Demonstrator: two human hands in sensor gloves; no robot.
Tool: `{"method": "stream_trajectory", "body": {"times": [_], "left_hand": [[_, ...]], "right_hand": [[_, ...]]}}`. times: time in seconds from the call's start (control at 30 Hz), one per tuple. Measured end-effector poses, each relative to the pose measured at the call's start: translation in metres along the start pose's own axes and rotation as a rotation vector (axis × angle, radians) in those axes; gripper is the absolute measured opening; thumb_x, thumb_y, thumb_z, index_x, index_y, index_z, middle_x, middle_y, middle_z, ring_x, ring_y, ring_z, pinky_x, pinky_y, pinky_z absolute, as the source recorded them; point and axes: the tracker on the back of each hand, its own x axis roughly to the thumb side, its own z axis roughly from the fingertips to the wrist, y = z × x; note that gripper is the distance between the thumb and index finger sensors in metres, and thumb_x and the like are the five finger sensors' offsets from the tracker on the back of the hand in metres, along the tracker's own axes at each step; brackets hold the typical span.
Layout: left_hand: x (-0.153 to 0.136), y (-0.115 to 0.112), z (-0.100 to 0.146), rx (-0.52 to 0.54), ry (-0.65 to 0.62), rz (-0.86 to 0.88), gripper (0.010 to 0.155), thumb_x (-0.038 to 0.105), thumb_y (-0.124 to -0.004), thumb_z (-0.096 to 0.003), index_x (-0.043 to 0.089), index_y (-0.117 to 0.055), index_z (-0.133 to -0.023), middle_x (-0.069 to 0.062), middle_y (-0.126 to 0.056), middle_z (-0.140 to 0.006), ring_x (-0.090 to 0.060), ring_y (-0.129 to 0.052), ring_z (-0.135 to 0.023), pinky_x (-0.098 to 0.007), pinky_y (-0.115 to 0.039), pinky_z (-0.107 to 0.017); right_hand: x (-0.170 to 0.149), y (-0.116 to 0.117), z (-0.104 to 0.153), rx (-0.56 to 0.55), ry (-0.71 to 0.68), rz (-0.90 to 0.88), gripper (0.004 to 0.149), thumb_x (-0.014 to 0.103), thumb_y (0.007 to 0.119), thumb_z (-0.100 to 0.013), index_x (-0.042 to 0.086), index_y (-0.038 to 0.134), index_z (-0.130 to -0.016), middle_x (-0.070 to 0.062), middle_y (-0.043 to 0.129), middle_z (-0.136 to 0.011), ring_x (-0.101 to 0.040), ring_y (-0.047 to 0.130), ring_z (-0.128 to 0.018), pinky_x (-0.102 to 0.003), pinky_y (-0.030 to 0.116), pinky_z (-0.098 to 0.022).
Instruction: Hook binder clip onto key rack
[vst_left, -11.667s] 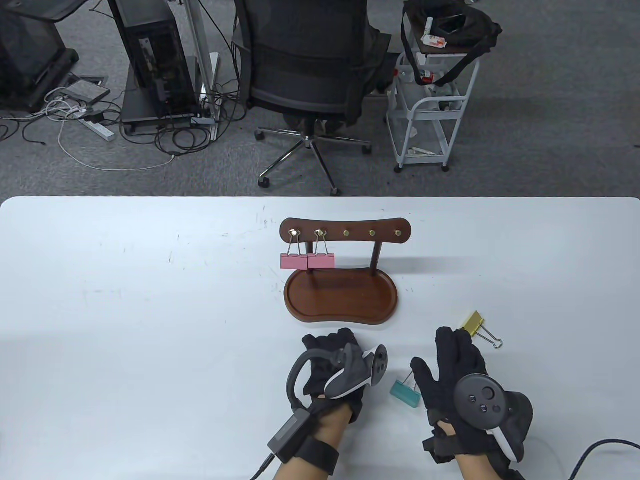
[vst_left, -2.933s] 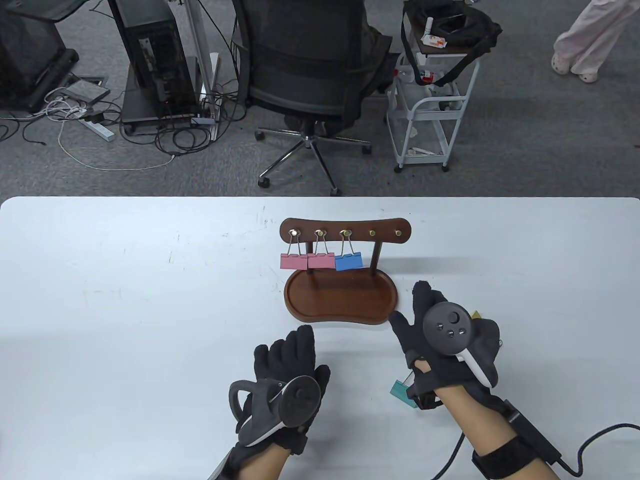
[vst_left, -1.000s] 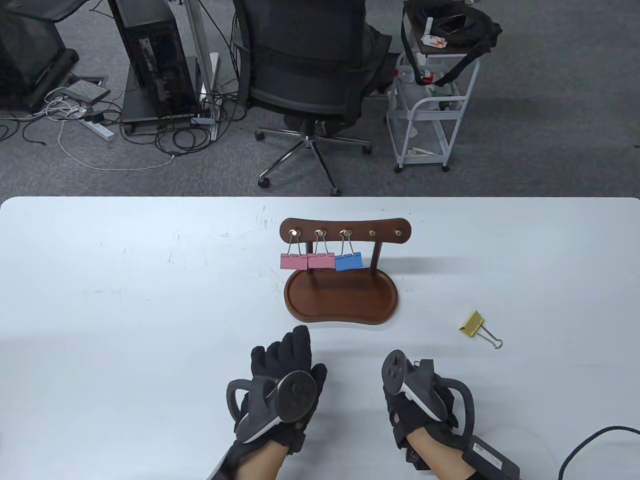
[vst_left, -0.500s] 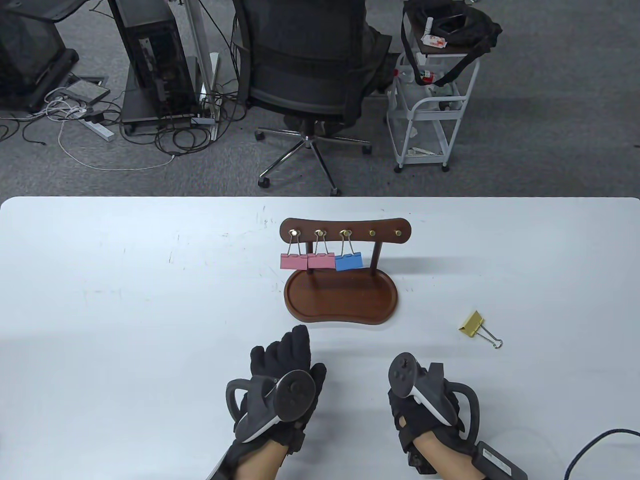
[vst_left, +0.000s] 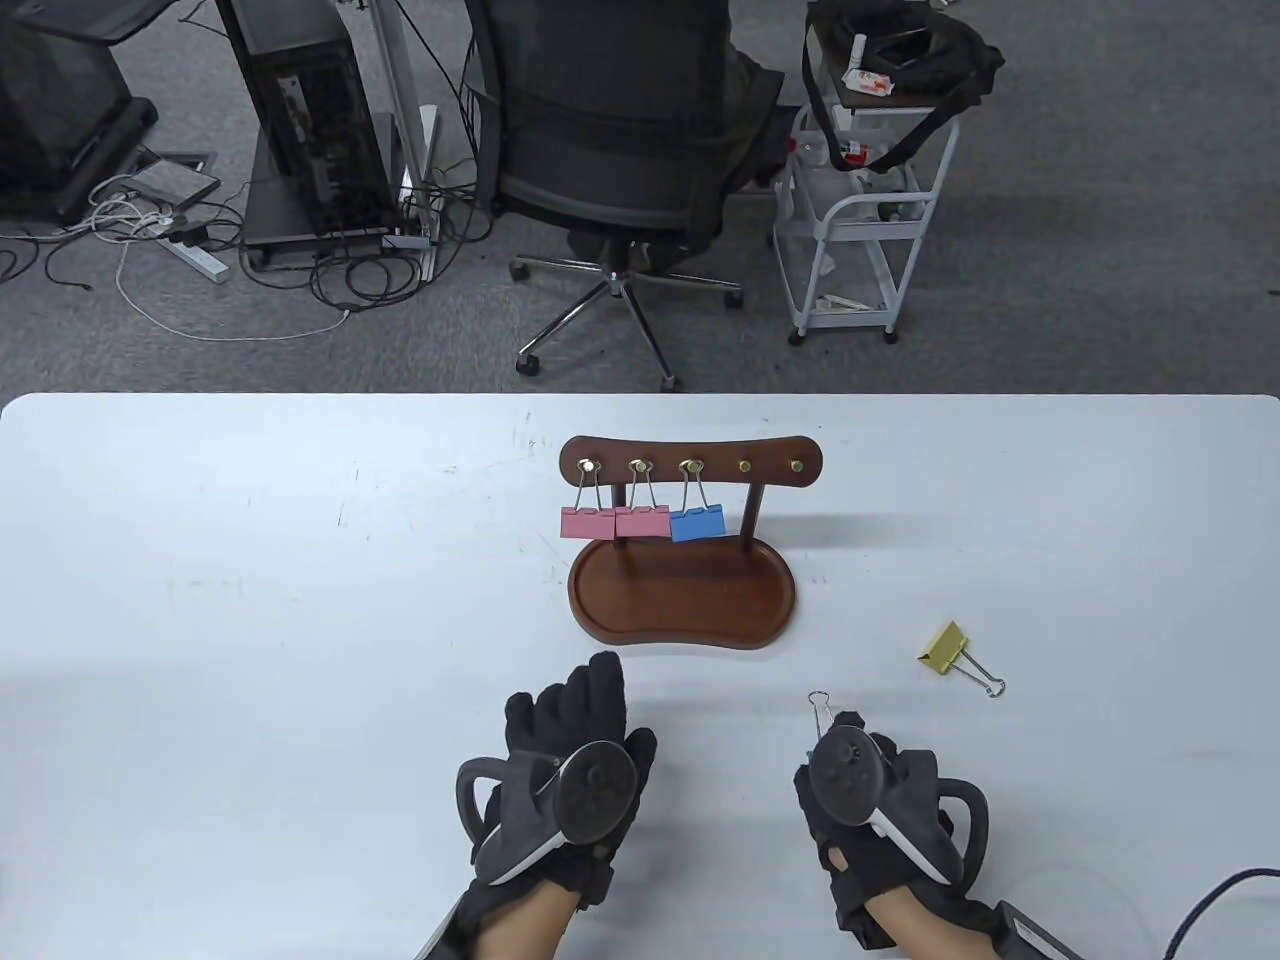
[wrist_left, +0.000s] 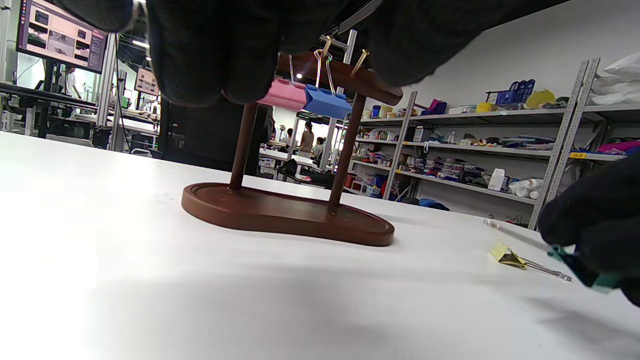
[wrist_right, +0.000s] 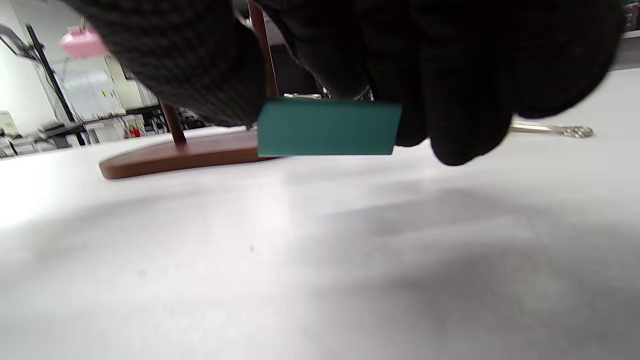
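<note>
Right hand (vst_left: 868, 800) grips the teal binder clip (wrist_right: 327, 127).
Left hand (vst_left: 570, 745) rests flat, fingers spread, on the worktop (vst_left: 250, 620) before the key rack (vst_left: 690, 520).

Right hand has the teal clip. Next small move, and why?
Probably lift and carry it toward the fourth brass hook on the brown wooden key rack. The right hand grips the teal binder clip low over the white table, its wire loop pointing at the rack. Three hooks hold pink and blue clips; the two rightmost are free.
</note>
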Motion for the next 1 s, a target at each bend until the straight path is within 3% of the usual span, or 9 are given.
{"method": "stream_trajectory", "body": {"times": [0.47,0.7,1.0], "left_hand": [[0.000,-0.001,0.000,0.001,-0.002,0.000,0.079,0.041,-0.078,-0.0584,-0.005,-0.050,-0.116,-0.033,-0.072,-0.110,-0.060,-0.077,-0.092,-0.079,-0.049,-0.068],[0.001,-0.001,0.000,0.005,-0.006,-0.001,0.079,0.041,-0.078,-0.0585,-0.005,-0.050,-0.116,-0.033,-0.072,-0.110,-0.060,-0.077,-0.093,-0.079,-0.049,-0.068],[0.001,-0.001,0.001,0.012,-0.007,0.000,0.079,0.041,-0.078,-0.0584,-0.005,-0.050,-0.116,-0.033,-0.072,-0.110,-0.061,-0.076,-0.093,-0.079,-0.048,-0.068]], "right_hand": [[0.006,-0.057,0.000,-0.246,-0.106,-0.086,0.076,0.044,0.084,-0.052,-0.006,0.064,-0.105,-0.035,0.080,-0.093,-0.057,0.090,-0.069,-0.065,0.075,-0.049],[0.016,-0.090,-0.016,-0.317,-0.111,-0.133,0.076,0.044,0.084,-0.052,-0.005,0.064,-0.106,-0.034,0.080,-0.094,-0.056,0.090,-0.070,-0.065,0.074,-0.049],[0.041,-0.116,-0.041,-0.365,-0.127,-0.145,0.076,0.045,0.085,-0.052,-0.003,0.064,-0.107,-0.034,0.080,-0.095,-0.056,0.089,-0.070,-0.065,0.074,-0.050]]}}
